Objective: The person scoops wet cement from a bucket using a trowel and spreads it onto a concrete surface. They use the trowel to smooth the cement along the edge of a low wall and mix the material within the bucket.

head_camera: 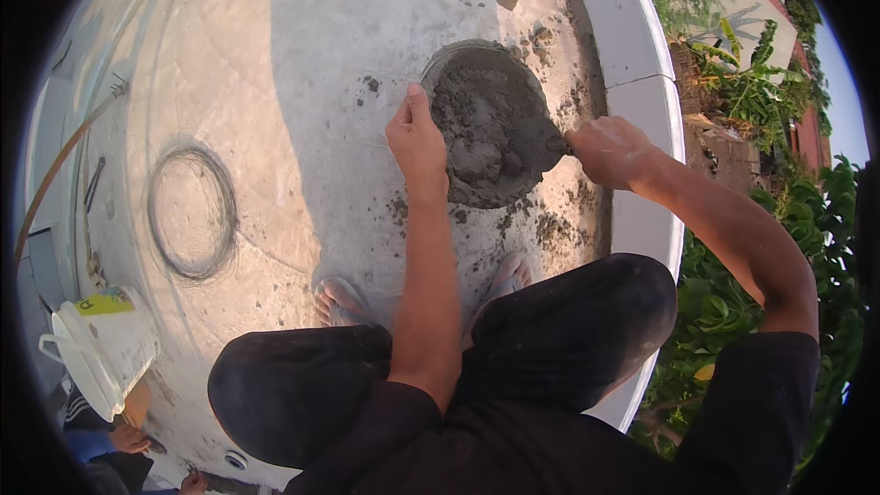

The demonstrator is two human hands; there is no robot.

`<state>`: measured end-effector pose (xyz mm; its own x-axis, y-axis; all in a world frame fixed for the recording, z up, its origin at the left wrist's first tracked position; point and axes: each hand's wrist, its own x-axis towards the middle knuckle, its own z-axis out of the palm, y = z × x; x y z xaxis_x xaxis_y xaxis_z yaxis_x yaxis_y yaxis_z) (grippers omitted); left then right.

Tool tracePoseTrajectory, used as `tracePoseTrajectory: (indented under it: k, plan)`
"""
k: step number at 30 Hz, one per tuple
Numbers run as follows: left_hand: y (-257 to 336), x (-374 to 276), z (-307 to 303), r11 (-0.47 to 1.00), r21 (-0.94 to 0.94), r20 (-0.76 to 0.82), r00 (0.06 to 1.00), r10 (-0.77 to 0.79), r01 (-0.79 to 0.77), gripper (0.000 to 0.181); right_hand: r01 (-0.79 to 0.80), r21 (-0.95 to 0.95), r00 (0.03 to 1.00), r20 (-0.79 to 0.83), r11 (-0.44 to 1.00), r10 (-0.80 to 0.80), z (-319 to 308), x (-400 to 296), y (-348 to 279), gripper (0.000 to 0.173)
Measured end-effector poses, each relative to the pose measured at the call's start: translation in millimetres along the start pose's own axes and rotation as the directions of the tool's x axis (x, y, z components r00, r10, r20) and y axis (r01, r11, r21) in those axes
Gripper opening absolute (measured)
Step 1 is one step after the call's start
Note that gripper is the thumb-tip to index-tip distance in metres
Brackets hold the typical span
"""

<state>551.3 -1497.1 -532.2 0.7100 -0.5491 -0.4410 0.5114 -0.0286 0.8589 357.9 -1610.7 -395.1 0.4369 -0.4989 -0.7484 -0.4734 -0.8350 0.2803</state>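
Note:
A round pan of wet grey mortar [481, 130] rests on the concrete floor in front of me. My right hand [608, 151] grips the handle of a trowel [540, 142], whose blade lies against the mortar at the pan's right side. My left hand [417, 134] is at the pan's left rim, thumb up and fingers curled; whether it grips the rim is hidden. Mortar crumbs are scattered on the floor around the pan.
A low wall [639, 110] runs along my right, with plants beyond it. At left lie a coil of wire [192, 213] and a white plastic bucket [110, 344]. A co-worker's hands [129, 438] show at the lower left. My sandalled feet [342, 301] are below the pan.

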Motion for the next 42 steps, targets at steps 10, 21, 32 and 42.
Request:
tracePoseTrajectory:
  k: [10, 21, 32, 42]
  plan:
    - [1.4, -2.7, -5.4, 1.000, 0.008, 0.126, 0.992, -0.006, 0.005, 0.068, 0.011, 0.988, 0.995, 0.005, 0.156, -0.100, 70.5, 17.5, -63.9, 0.025]
    - [-8.3, 13.5, -26.0, 0.990, -0.082, 0.004, 0.994, -0.112, 0.112, 0.066, -0.139, 0.832, 0.954, -0.033, -0.537, -0.298, 78.5, 4.2, -46.8, 0.020]
    - [0.8, 10.4, -15.0, 0.977, -0.133, 0.092, 0.983, -0.158, 0.169, 0.067, -0.112, 0.927, 0.993, 0.122, 0.357, -0.005, 5.4, -15.3, -3.8, 0.029]
    - [8.8, 12.9, -18.4, 0.984, -0.153, 0.004, 0.995, -0.096, 0.096, 0.065, -0.188, 0.758, 0.938, 0.327, 0.624, -0.114, -95.9, -30.7, 11.0, 0.027]
